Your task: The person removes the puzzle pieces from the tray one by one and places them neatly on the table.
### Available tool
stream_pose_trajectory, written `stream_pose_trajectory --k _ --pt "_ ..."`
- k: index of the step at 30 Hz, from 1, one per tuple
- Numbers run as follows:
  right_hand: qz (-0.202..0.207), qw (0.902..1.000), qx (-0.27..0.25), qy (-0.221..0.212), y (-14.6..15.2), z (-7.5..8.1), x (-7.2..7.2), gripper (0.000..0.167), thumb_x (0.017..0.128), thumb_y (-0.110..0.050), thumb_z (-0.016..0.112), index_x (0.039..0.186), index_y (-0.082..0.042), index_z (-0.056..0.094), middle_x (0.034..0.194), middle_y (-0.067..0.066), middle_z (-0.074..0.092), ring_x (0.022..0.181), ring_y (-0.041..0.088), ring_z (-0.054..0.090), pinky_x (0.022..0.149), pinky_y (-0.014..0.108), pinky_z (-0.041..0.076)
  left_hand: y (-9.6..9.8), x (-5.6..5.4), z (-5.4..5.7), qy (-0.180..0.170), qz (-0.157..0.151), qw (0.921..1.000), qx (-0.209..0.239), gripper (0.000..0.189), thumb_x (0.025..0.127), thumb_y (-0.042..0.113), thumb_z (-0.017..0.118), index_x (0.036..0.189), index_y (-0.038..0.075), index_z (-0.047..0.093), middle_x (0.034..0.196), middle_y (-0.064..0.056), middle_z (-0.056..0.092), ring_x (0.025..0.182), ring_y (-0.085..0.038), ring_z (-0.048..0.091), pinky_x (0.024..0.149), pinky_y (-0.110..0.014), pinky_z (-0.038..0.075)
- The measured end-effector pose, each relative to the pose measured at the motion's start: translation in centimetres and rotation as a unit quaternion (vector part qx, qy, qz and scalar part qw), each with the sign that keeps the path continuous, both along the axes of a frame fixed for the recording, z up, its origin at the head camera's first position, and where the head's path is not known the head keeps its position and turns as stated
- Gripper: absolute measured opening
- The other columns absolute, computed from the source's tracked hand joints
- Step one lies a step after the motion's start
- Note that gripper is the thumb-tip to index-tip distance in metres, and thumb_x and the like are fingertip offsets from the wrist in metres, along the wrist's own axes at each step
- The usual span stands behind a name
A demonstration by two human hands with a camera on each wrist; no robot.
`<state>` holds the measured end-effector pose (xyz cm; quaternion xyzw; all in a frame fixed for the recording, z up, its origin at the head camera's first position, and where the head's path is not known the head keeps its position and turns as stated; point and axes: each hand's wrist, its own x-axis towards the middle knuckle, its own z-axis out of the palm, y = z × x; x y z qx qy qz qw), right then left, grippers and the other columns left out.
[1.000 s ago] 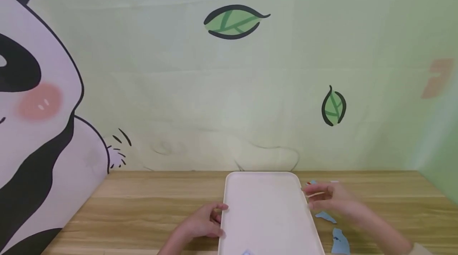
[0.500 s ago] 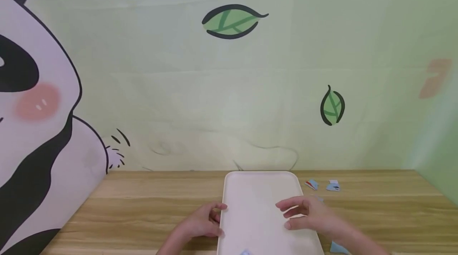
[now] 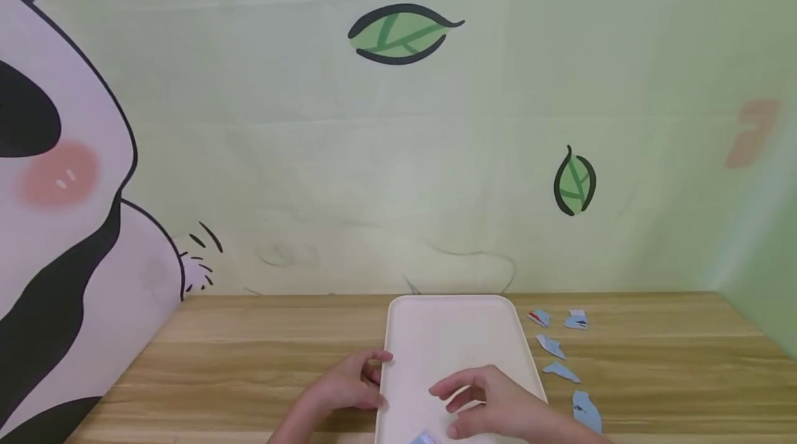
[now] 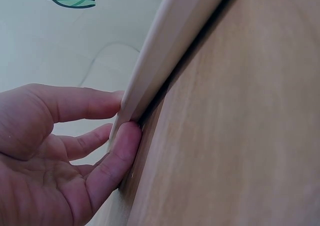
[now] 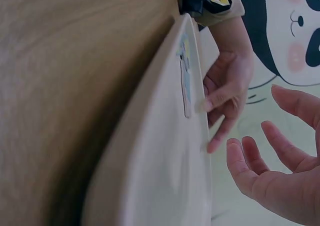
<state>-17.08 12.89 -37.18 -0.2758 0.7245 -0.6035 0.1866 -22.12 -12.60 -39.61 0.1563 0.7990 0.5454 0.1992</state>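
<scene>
Pale green covers the wall (image 3: 299, 153), with a big black-and-white panda (image 3: 68, 264) drawn at one side and two leaves (image 3: 398, 36) higher up (one lies on its side, the other points up). Below it is a brown wooden table (image 3: 249, 354). On the table sits a white tray (image 3: 454, 333), long and flat, with round corners and a low rim, and its far end is near the wall.

At the tray's left edge is the left hand (image 3: 345, 383). Its thumb and fingertips touch the rim, but I cannot tell if they grip it. Over the tray is the right hand (image 3: 498, 406). Its fingers are loose, a bit bent and spread apart, with just air between them.

Near the bottom of the head view, some blue picture paper (image 3: 425, 438) lies in the tray (only a bit of it shows there). Five blue pieces (image 3: 587, 411) with odd shapes lie on the table to the right of the tray, all apart from each other. Around the left wrist is a dark band (image 5: 205, 5) with a yellow patch.
</scene>
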Motion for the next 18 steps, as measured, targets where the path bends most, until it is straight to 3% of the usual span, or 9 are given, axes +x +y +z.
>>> stream_pose_trajectory --k 9,13,18 --pt "0.022 0.9983 0.049 -0.021 -1.9 -1.0 0.2 0.035 0.074 0.009 0.055 0.109 0.010 0.058 0.109 0.020 0.059 0.090 0.021 0.056 0.071 0.018 0.046 0.3 0.0 -0.5 0.002 -0.007 0.9999 0.007 0.062 0.066 -0.009 0.069 0.123 -0.005 0.046 0.087 -0.011 0.050 0.074 -0.016 0.053 0.063 -0.029 0.052" --pt "0.011 0.9973 0.064 -0.033 -2.7 -1.5 0.2 0.031 0.075 0.006 0.059 0.106 0.006 0.061 0.100 0.013 0.060 0.085 0.016 0.053 0.069 0.020 0.045 0.3 -0.1 -0.5 0.004 0.000 1.0000 0.003 0.060 0.066 -0.009 0.069 0.122 -0.005 0.046 0.086 -0.011 0.051 0.074 -0.017 0.053 0.063 -0.030 0.053" --pt "0.012 0.9949 0.100 -0.005 -3.7 -2.2 0.4 0.024 0.078 0.000 0.065 0.101 0.005 0.062 0.095 0.002 0.057 0.078 0.007 0.050 0.070 0.020 0.043 0.1 -0.2 -0.6 0.015 -0.002 0.9999 0.004 0.060 0.066 -0.009 0.067 0.122 -0.007 0.045 0.085 -0.011 0.051 0.071 -0.016 0.053 0.061 -0.029 0.053"
